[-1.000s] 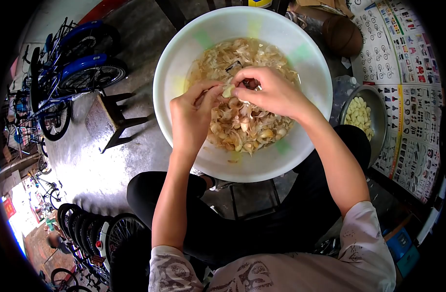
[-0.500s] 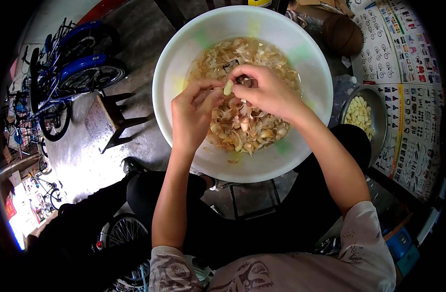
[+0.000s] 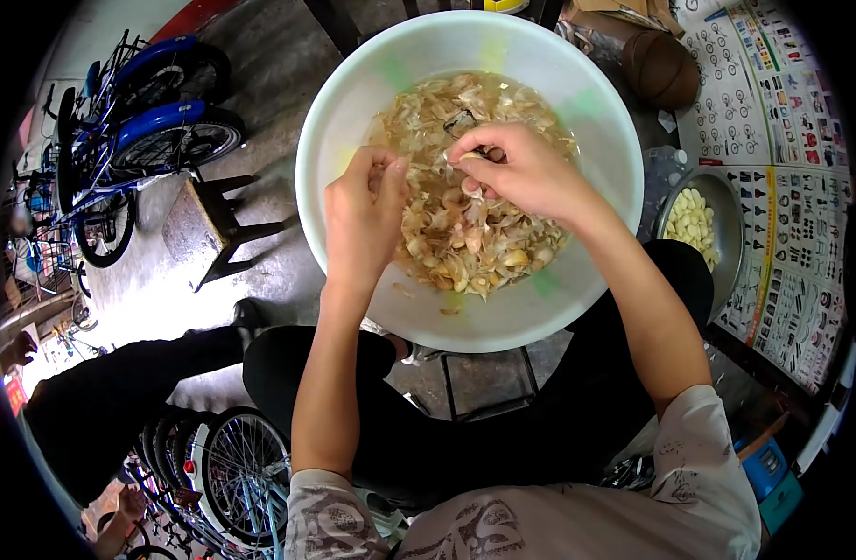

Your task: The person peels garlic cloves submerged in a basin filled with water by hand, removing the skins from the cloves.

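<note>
While the basin point(image 3: 507, 322) stands between, stool point(image 3: 196, 224) left, bowl point(image 3: 729, 224) (pale cloves point(image 3: 689, 224)) right.

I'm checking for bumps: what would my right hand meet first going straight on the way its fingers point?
Your right hand would probably meet your left hand first, across a gap over the tub; depth is hard to judge.
</note>
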